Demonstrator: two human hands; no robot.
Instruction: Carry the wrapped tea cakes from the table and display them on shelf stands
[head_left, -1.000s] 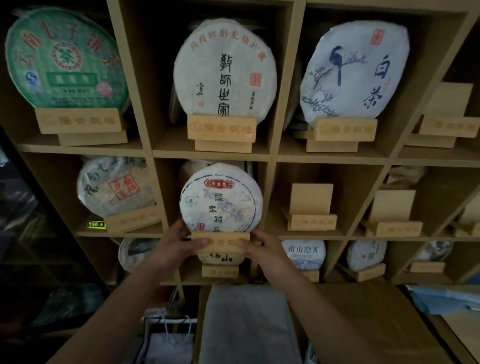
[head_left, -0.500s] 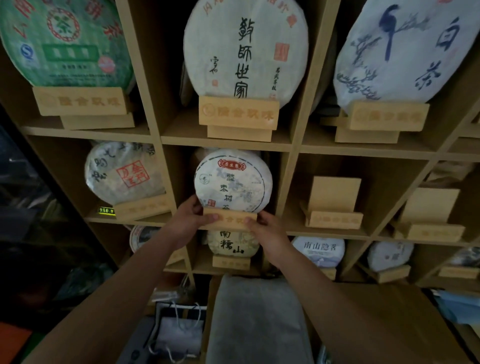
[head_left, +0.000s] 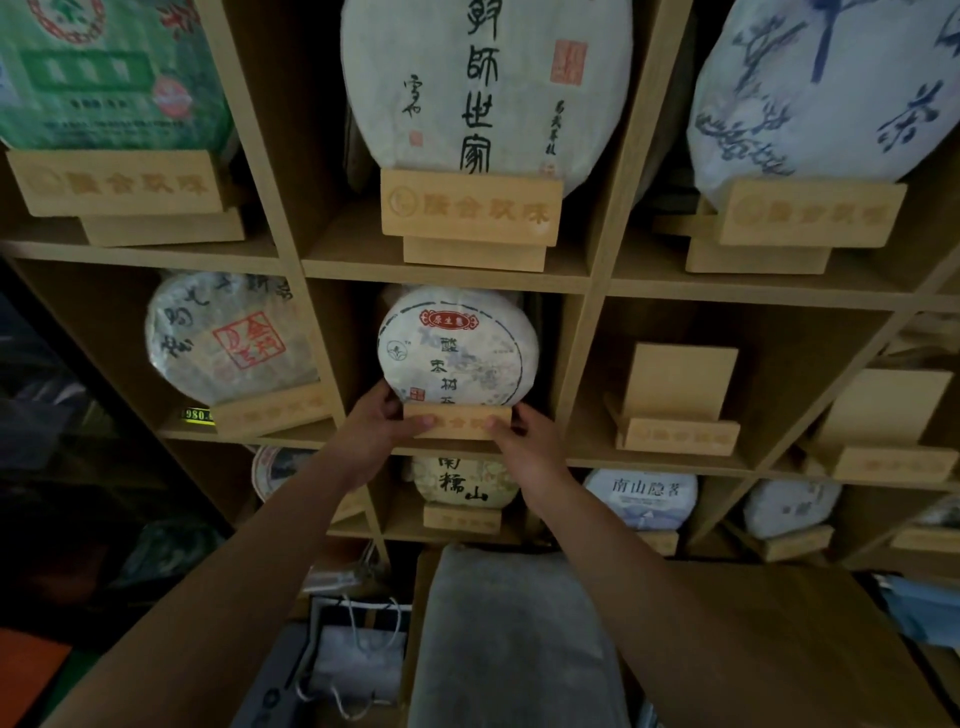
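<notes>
A round white wrapped tea cake with a red label stands upright on a small wooden stand inside the middle cubby of the middle shelf row. My left hand grips the stand's left end, its thumb on the front face. My right hand grips the right end the same way. Two bare wooden stands sit in the cubbies to the right. Other cubbies hold wrapped cakes on stands, such as the white one with a red seal.
The wooden shelf unit fills the view, with large cakes in the top row and smaller ones below. A wooden table with a grey cloth sits under my arms. Bags and cords lie at lower left.
Both hands have pushed the stand with its tea cake further up and into the middle cubby. My head has come closer to the shelf.
</notes>
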